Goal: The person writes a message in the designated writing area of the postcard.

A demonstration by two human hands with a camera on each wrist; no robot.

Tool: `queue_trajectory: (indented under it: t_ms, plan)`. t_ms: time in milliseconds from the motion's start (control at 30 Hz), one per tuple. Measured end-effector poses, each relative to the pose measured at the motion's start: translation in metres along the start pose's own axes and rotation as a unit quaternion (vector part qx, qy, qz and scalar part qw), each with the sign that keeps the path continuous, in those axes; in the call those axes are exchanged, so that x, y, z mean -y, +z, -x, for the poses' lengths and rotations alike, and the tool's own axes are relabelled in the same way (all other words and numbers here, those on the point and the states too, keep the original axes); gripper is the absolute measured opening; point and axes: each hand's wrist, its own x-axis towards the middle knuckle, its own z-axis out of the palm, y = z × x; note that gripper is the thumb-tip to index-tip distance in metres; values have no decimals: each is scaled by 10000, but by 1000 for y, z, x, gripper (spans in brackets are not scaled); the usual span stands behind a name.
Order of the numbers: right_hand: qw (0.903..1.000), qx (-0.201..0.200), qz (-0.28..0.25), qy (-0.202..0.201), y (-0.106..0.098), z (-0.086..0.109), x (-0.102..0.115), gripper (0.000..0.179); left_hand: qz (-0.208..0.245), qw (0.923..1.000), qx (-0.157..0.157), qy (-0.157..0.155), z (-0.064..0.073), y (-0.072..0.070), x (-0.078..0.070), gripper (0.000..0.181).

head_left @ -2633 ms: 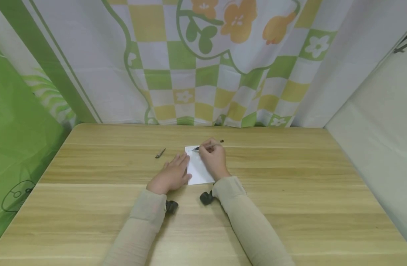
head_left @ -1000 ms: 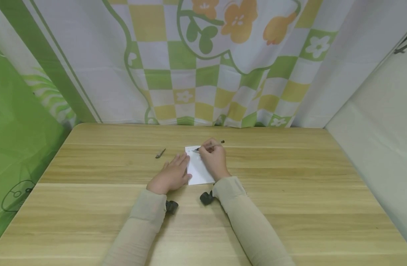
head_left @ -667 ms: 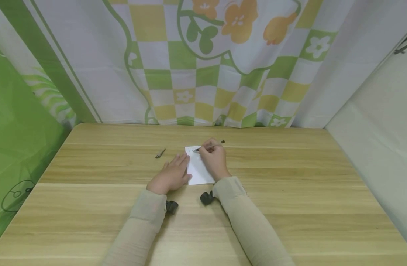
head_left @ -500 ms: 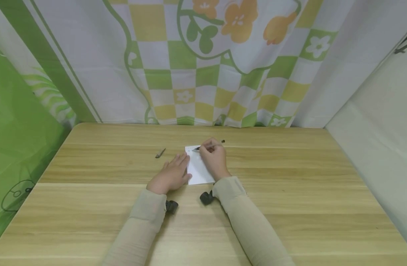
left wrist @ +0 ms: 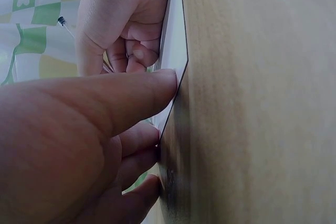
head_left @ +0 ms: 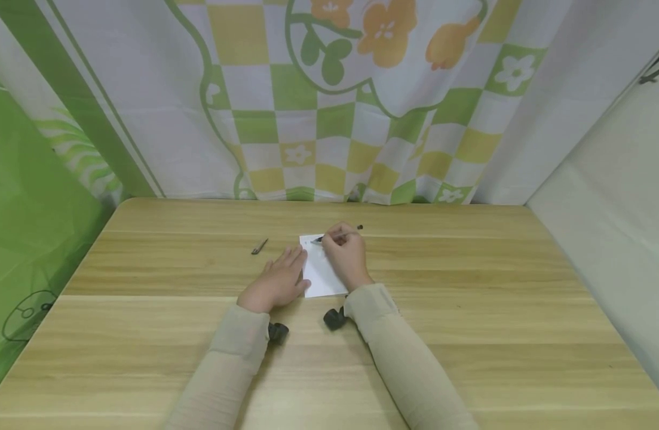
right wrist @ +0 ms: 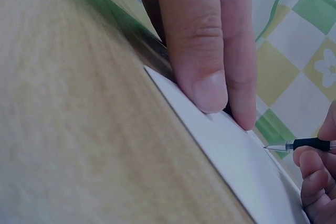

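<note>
A small white sheet of paper [head_left: 322,276] lies on the wooden table, with faint marks near its top left. My right hand [head_left: 348,255] pinches a pen [right wrist: 311,144] with a dark grip and clear barrel. Its point meets the upper part of the sheet, and the back end slants up to the right. Flat along the sheet's left edge rests my left hand [head_left: 277,280], fingers extended; its thumb [left wrist: 157,85] presses the lower edge area in the left wrist view. A pen cap [head_left: 260,246] with a clip lies to the left, beyond the left hand.
The wooden table [head_left: 496,334] spreads out on all sides of the paper. A checked, flowered curtain [head_left: 329,119] hangs behind its far edge. Black camera mounts [head_left: 334,319] sit at both wrists, close over the tabletop.
The pen shifts only very slightly near the top of the paper. Both hands, the sheet and the cap stay where they were.
</note>
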Motion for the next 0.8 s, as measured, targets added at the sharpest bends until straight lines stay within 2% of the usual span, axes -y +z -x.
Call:
queue_trajectory:
  t_ms: [300, 533, 800]
  plan:
    - [9998, -121, -151, -42, 0, -1, -2, 6, 25, 10000, -45, 2, 7, -6, -7, 70]
    - [9994, -306, -151, 1, 1, 0, -2, 6, -18, 10000, -15, -21, 7, -6, -7, 71]
    - [9996, -215, -185, 89, 1, 0, -1, 6, 31, 10000, -58, 25, 8, -6, -8, 70]
